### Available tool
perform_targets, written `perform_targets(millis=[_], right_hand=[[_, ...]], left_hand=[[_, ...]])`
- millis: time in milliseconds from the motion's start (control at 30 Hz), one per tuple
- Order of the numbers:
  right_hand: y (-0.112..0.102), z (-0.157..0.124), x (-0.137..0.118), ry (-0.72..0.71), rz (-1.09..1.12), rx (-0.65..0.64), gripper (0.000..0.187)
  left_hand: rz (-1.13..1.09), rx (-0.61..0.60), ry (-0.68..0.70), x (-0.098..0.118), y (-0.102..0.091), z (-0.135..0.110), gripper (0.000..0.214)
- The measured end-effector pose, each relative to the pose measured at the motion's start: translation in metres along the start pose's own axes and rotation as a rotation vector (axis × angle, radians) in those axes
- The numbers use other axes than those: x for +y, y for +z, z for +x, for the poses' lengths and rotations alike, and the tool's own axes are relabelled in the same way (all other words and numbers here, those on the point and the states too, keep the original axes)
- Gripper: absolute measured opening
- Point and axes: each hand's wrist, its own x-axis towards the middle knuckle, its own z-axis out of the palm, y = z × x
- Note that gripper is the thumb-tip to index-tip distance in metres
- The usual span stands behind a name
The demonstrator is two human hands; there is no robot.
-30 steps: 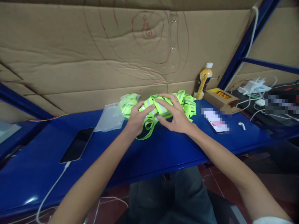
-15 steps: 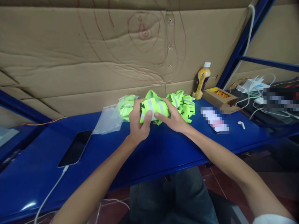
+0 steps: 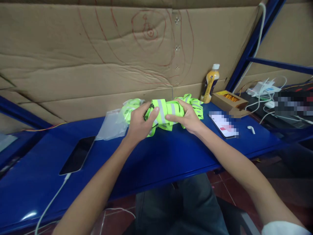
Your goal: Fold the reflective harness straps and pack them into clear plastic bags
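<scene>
A folded bundle of neon-yellow reflective straps (image 3: 161, 112) with silver stripes is held between both hands above the blue table. My left hand (image 3: 140, 120) grips its left end, thumb across the front, where a bit of black shows. My right hand (image 3: 188, 116) clasps the right end, thumb on the front and fingers behind. Just beyond my left hand lies a clear plastic bag (image 3: 113, 125) with more neon-yellow material (image 3: 130, 107) in its far end. Behind my right hand rests a loose pile of striped neon straps (image 3: 197, 106), partly covered by the hand.
On the blue table (image 3: 158, 163), a dark phone (image 3: 78, 155) with a white cable lies left. To the right are a lit phone (image 3: 222, 125), a white earbud (image 3: 250, 130), a yellow bottle (image 3: 211, 83) and an open cardboard box (image 3: 230, 102). A cardboard wall (image 3: 110, 75) stands behind.
My hands have moved a little apart, and the strap bundle between them looks wider and turned, with more of its striped front showing. The camera view has shifted slightly.
</scene>
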Motion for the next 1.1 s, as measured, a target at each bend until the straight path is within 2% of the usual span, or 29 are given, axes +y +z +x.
perform_targets(millis=[67, 133, 200, 267, 333, 433, 567, 667, 767, 867, 933, 1000, 1100], right_hand=[[0.000, 0.000, 0.000, -0.009, -0.019, -0.033, 0.065], [0.000, 0.000, -0.001, -0.038, -0.042, -0.054, 0.065], [0.001, 0.000, -0.001, -0.090, -0.087, -0.044, 0.065], [0.002, -0.001, 0.000, -0.181, -0.188, 0.005, 0.064], [0.000, -0.001, 0.001, -0.303, -0.329, 0.063, 0.059], [-0.005, -0.001, 0.008, -0.478, -0.549, 0.122, 0.047], [-0.013, 0.002, 0.016, -0.685, -0.788, 0.014, 0.021], [-0.015, 0.002, 0.015, -0.760, -0.867, -0.071, 0.021], [-0.010, -0.002, 0.011, -0.677, -0.748, -0.095, 0.031], [-0.001, -0.005, 0.009, -0.503, -0.477, -0.053, 0.052], [0.003, -0.004, 0.011, -0.387, -0.380, 0.021, 0.053], [0.003, -0.002, 0.013, -0.264, -0.333, 0.076, 0.053], [-0.003, 0.002, 0.013, -0.041, -0.189, -0.022, 0.062]], left_hand=[[0.161, 0.123, 0.078, 0.003, -0.007, 0.003, 0.038], [0.108, 0.118, 0.091, 0.003, -0.009, 0.004, 0.036], [-0.179, -0.026, -0.049, 0.000, -0.005, 0.003, 0.039], [-0.509, -0.164, -0.267, -0.003, 0.005, 0.001, 0.051], [-0.701, -0.226, -0.434, -0.003, 0.017, -0.002, 0.060], [-0.772, -0.246, -0.520, 0.004, 0.024, -0.004, 0.066], [-0.815, -0.273, -0.603, 0.014, 0.014, 0.000, 0.085], [-0.867, -0.349, -0.696, 0.013, 0.005, 0.003, 0.061], [-0.899, -0.313, -0.733, 0.006, 0.003, 0.002, 0.041], [-0.842, -0.207, -0.674, 0.000, 0.004, 0.000, 0.042], [-0.726, -0.173, -0.523, -0.001, 0.004, -0.001, 0.050], [-0.530, -0.170, -0.300, -0.001, 0.002, -0.002, 0.052], [-0.299, -0.201, -0.049, 0.001, 0.000, -0.003, 0.042]])
